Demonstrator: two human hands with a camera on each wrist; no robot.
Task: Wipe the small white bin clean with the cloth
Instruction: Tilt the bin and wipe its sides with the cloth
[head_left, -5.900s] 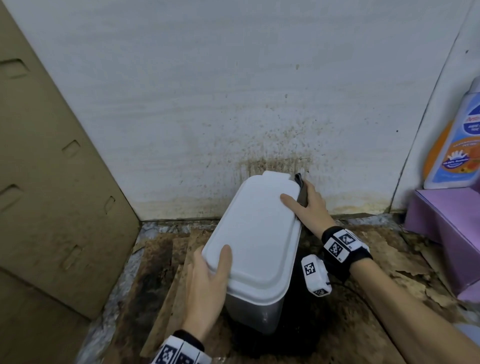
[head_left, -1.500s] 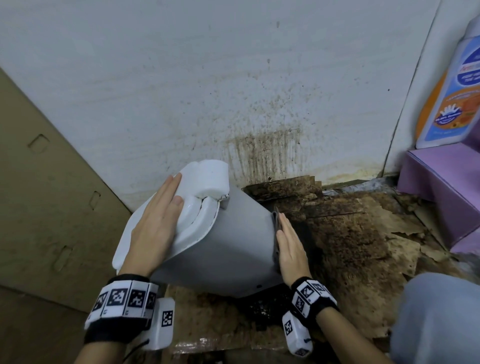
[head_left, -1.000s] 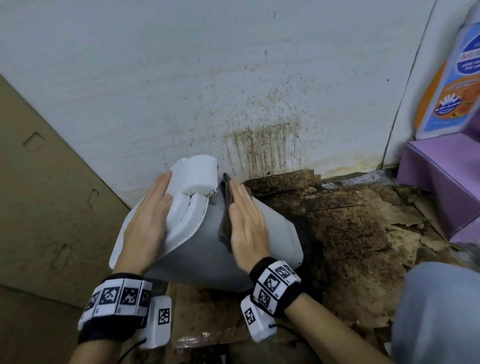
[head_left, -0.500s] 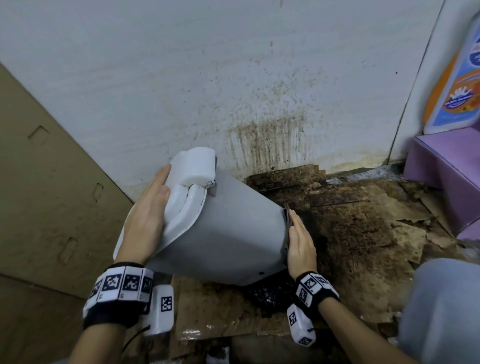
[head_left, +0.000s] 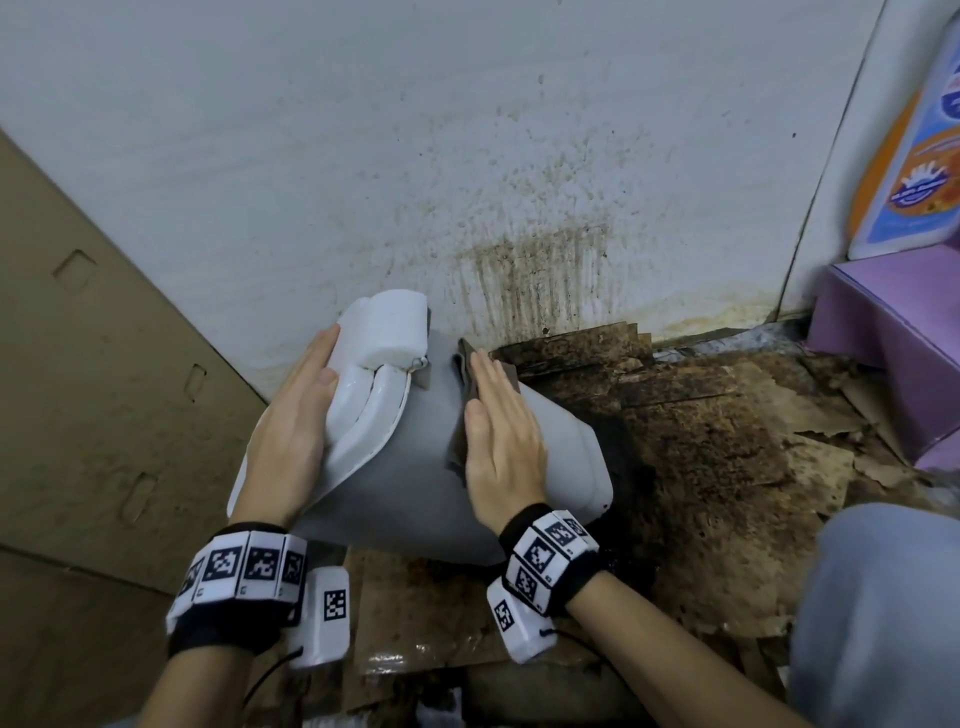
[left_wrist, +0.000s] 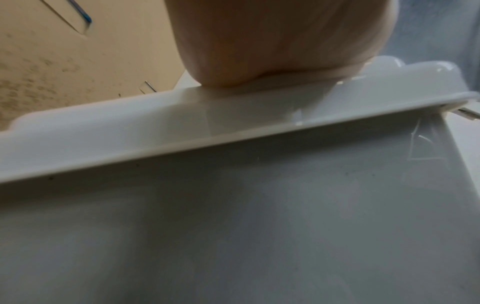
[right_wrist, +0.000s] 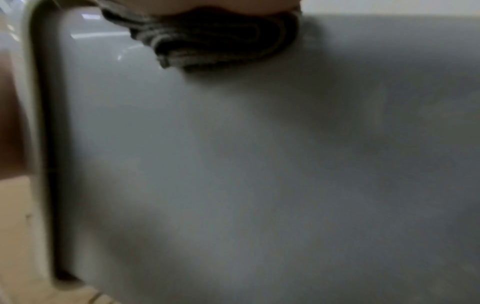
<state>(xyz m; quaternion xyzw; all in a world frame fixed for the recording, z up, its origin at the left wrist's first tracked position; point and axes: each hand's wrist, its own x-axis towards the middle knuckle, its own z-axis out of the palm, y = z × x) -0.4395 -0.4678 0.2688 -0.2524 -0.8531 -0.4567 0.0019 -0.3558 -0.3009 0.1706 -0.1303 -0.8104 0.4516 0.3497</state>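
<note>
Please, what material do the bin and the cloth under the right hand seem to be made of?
The bin: most likely moulded plastic, with a glossy white lid and a smooth grey body; light glints on its rounded edges. The cloth: a dark, folded textile, probably woven or knitted; ribbed layers show at its edge under the right hand.

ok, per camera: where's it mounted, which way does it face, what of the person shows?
Head: worn on the head, facing forward and down at the tilted small white bin; left hand flat on its lid, right hand flat on the dark cloth.
Left wrist: looks along the hand across the lid; only the hand's underside shows.
Right wrist: looks along the bin's grey side; cloth at top edge under the hand.
Shared: all three see the bin.
</note>
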